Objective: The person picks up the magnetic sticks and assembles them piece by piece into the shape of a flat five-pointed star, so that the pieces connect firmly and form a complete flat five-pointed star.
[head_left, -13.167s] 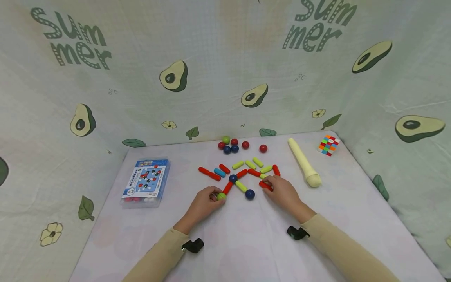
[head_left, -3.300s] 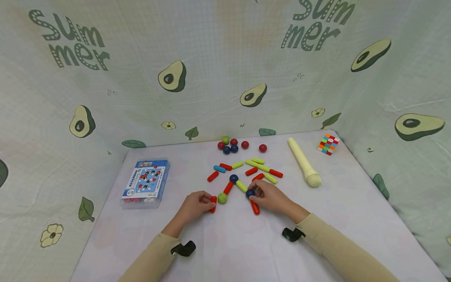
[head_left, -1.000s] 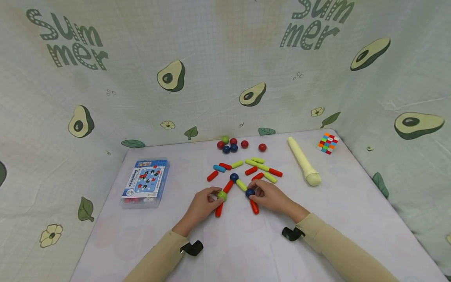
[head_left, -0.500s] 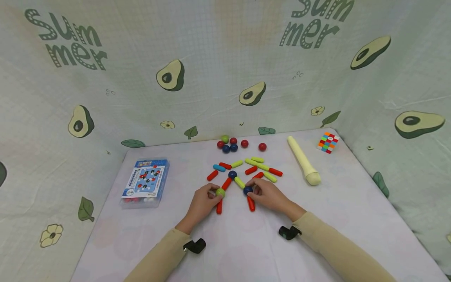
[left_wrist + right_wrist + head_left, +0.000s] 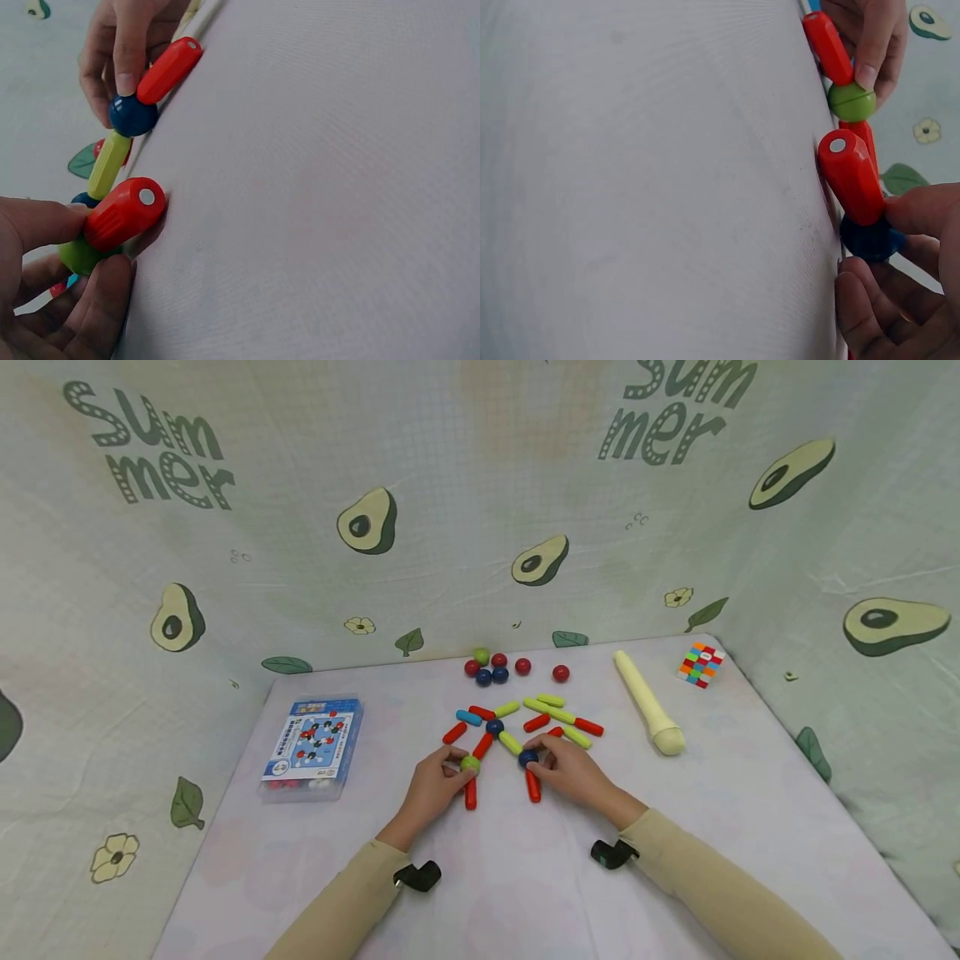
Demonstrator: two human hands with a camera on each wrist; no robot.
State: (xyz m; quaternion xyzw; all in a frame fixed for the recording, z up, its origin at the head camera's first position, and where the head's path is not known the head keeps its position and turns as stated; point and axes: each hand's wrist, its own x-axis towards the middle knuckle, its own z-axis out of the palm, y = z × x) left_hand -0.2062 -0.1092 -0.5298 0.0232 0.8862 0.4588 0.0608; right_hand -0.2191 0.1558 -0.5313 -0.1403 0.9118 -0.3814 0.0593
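Note:
A stick figure of magnetic rods and balls lies on the table. At its top is a dark blue ball (image 5: 495,727), from which a red rod (image 5: 483,746) and a yellow-green rod (image 5: 511,743) spread downward. My left hand (image 5: 429,792) pinches the green ball (image 5: 470,763) at the end of the red one. My right hand (image 5: 576,777) pinches a second blue ball (image 5: 528,759) at the end of the yellow-green one. A red rod (image 5: 124,214) sticks out from the green ball toward me, and another red rod (image 5: 851,176) from the right blue ball. Both show pale round tips.
Loose red, blue and yellow-green rods (image 5: 557,710) lie just beyond the figure. Red, blue and green balls (image 5: 500,675) sit at the back. A boxed set (image 5: 311,747) is at left; a pale yellow club-shaped thing (image 5: 648,706) and a puzzle cube (image 5: 701,665) are at right.
Red rods have joined the blue ball at right, then the green ball, which my left hand took hold of again. Lately both hands have slid the figure slightly away from me.

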